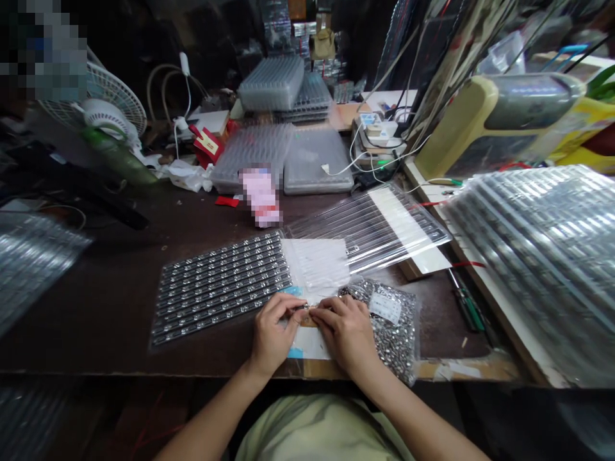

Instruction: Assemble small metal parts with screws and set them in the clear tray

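Note:
My left hand (273, 333) and my right hand (346, 328) meet at the table's front edge, fingertips pinched close together. Between the left fingers shows a small dark metal part, too small to name. The right fingertips press in beside it; what they grip is hidden. Under the hands lies a white sheet (312, 346) with blue tape. Against my right hand rests a clear plastic bag of small metal parts (396, 336) with a white label. Left of my hands lies a tray filled with rows of small metal parts (221, 285).
A clear ribbed tray (384, 224) with a white paper strip lies behind my hands. Stacked trays (533, 256) stand at right beyond a wooden rail. A green-handled tool (468, 304) lies nearby. A pixelated pink object (262, 195), a fan (106, 109) and cables sit farther back.

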The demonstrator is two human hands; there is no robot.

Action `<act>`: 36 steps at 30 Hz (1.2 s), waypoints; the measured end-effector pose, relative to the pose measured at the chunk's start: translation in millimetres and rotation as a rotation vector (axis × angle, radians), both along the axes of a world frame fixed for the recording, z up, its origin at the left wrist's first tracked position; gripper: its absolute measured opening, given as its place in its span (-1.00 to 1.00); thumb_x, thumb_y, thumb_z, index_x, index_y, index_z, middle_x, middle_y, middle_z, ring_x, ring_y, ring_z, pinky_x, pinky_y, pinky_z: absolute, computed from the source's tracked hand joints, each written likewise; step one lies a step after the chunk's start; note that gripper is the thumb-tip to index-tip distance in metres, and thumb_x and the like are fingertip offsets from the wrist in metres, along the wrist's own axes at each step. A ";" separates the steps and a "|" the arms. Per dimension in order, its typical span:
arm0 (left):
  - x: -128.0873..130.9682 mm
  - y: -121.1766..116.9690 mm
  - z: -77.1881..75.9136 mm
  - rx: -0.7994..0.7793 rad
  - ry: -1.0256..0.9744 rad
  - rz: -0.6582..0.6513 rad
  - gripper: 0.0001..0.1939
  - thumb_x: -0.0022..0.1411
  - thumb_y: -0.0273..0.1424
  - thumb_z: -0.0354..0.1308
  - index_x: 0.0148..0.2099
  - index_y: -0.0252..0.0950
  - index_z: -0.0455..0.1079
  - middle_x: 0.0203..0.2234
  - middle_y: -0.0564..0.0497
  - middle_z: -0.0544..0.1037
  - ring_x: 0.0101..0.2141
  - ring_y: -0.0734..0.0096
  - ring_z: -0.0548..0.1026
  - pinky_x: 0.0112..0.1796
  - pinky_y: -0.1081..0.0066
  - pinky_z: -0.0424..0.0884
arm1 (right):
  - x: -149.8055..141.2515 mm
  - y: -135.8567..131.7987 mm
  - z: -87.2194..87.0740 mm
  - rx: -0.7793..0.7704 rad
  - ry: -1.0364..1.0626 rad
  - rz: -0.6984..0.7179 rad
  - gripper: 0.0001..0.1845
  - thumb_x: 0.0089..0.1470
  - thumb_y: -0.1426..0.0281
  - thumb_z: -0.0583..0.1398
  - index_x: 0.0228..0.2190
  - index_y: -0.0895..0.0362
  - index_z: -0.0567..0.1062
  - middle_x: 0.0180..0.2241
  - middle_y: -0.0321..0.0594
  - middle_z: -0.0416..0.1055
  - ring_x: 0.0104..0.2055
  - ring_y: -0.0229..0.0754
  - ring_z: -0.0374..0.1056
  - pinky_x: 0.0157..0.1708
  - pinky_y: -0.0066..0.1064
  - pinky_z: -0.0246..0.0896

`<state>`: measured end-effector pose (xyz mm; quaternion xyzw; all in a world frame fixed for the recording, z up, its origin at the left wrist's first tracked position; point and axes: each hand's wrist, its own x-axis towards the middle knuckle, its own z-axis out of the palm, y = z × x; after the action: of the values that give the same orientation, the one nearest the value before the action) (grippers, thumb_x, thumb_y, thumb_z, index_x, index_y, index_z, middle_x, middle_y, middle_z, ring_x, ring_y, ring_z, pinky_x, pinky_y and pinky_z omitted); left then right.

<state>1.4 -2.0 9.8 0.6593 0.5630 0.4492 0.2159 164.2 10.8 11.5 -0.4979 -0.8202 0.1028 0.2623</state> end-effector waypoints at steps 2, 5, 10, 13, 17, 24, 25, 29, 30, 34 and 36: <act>0.2 0.4 0.2 -0.005 -0.001 -0.003 -0.89 0.21 -0.39 0.14 -0.27 -0.27 0.48 -0.37 -0.03 0.52 -0.32 0.37 0.49 -0.33 0.43 0.43 | 4.1 -0.3 1.4 0.011 -0.044 -0.006 -0.85 0.13 0.32 0.18 -0.25 -0.09 0.53 -0.28 -0.31 0.46 -0.27 -0.19 0.19 -0.28 -0.31 -0.05; 0.1 0.7 0.5 -0.010 -0.001 0.002 -0.89 0.21 -0.39 0.14 -0.27 -0.27 0.48 -0.37 -0.03 0.52 -0.32 0.38 0.49 -0.33 0.43 0.42 | 16.0 -0.6 5.2 0.065 -0.173 -0.068 -0.77 0.13 0.33 0.18 -0.14 -0.02 0.48 -0.17 -0.25 0.45 -0.19 -0.13 0.20 -0.20 -0.26 -0.03; 0.0 1.0 0.5 -0.024 0.000 -0.002 -0.90 0.20 -0.40 0.15 -0.26 -0.27 0.49 -0.36 -0.02 0.52 -0.33 0.40 0.48 -0.34 0.45 0.40 | 30.2 -2.8 10.7 0.091 -0.368 -0.125 -0.83 0.07 0.40 0.22 -0.23 0.07 0.49 -0.25 -0.20 0.45 -0.22 -0.07 0.20 -0.20 -0.23 -0.03; -0.5 2.0 2.4 -0.026 0.001 -0.005 -0.89 0.20 -0.40 0.15 -0.26 -0.27 0.49 -0.37 -0.02 0.51 -0.33 0.41 0.47 -0.34 0.45 0.39 | 29.5 -4.0 10.8 0.073 -0.384 -0.129 -0.95 0.07 0.41 0.22 -0.34 0.07 0.49 -0.37 -0.23 0.43 -0.29 -0.10 0.20 -0.24 -0.25 -0.03; -1.8 6.7 7.4 -0.028 0.014 0.000 -0.88 0.21 -0.40 0.14 -0.25 -0.28 0.49 -0.37 -0.02 0.50 -0.35 0.42 0.47 -0.35 0.45 0.38 | 30.1 -3.6 7.2 0.091 -0.319 -0.131 -0.95 0.09 0.40 0.21 -0.34 0.06 0.49 -0.36 -0.25 0.44 -0.28 -0.12 0.21 -0.25 -0.27 -0.04; 11.1 11.4 13.2 -0.005 0.103 -0.091 -0.90 0.20 -0.41 0.16 -0.24 -0.25 0.49 -0.37 -0.01 0.51 -0.31 0.39 0.46 -0.28 0.41 0.38 | 36.2 -0.5 4.2 0.126 -0.120 -0.127 -0.87 0.16 0.41 0.13 -0.26 0.06 0.48 -0.26 -0.23 0.46 -0.24 -0.15 0.24 -0.22 -0.32 0.00; 14.5 10.3 12.5 -0.009 0.133 -0.123 -0.90 0.19 -0.42 0.17 -0.23 -0.24 0.50 -0.38 -0.01 0.51 -0.31 0.39 0.46 -0.27 0.41 0.38 | 37.0 -0.2 4.3 0.126 -0.086 -0.128 -0.87 0.17 0.42 0.12 -0.27 0.08 0.47 -0.28 -0.22 0.46 -0.25 -0.16 0.25 -0.23 -0.33 0.01; 24.0 5.7 6.1 -0.032 0.215 -0.200 -0.88 0.17 -0.44 0.20 -0.21 -0.23 0.50 -0.40 0.01 0.52 -0.32 0.38 0.45 -0.28 0.40 0.37 | 40.6 0.0 3.0 0.100 0.021 -0.109 -0.87 0.16 0.47 0.08 -0.35 0.13 0.44 -0.39 -0.23 0.44 -0.31 -0.18 0.27 -0.27 -0.36 0.05; 24.9 5.2 4.3 -0.035 0.227 -0.203 -0.88 0.17 -0.44 0.20 -0.21 -0.23 0.50 -0.40 0.01 0.53 -0.32 0.38 0.45 -0.28 0.40 0.37 | 41.5 -0.1 2.2 0.095 0.037 -0.100 -0.86 0.16 0.48 0.07 -0.35 0.13 0.43 -0.40 -0.23 0.44 -0.31 -0.19 0.27 -0.28 -0.36 0.06; 24.3 5.7 -0.1 -0.044 0.245 -0.203 -0.88 0.17 -0.45 0.20 -0.21 -0.23 0.51 -0.39 0.00 0.54 -0.32 0.37 0.45 -0.28 0.39 0.37 | 44.1 -0.6 -1.2 0.117 0.056 -0.062 -0.78 0.18 0.50 0.04 -0.17 0.15 0.43 -0.28 -0.20 0.46 -0.25 -0.18 0.28 -0.23 -0.35 0.10; 23.8 6.5 -0.8 -0.046 0.241 -0.206 -0.88 0.18 -0.45 0.19 -0.21 -0.24 0.51 -0.40 0.00 0.54 -0.33 0.37 0.45 -0.28 0.39 0.37 | 44.4 -0.9 -2.3 0.123 0.059 -0.048 -0.76 0.19 0.50 0.03 -0.14 0.15 0.42 -0.24 -0.20 0.46 -0.23 -0.17 0.28 -0.22 -0.35 0.10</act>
<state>25.2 4.4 9.0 0.7575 0.5243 0.3293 0.2068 208.6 9.9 9.2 -0.4973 -0.8046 0.0605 0.3187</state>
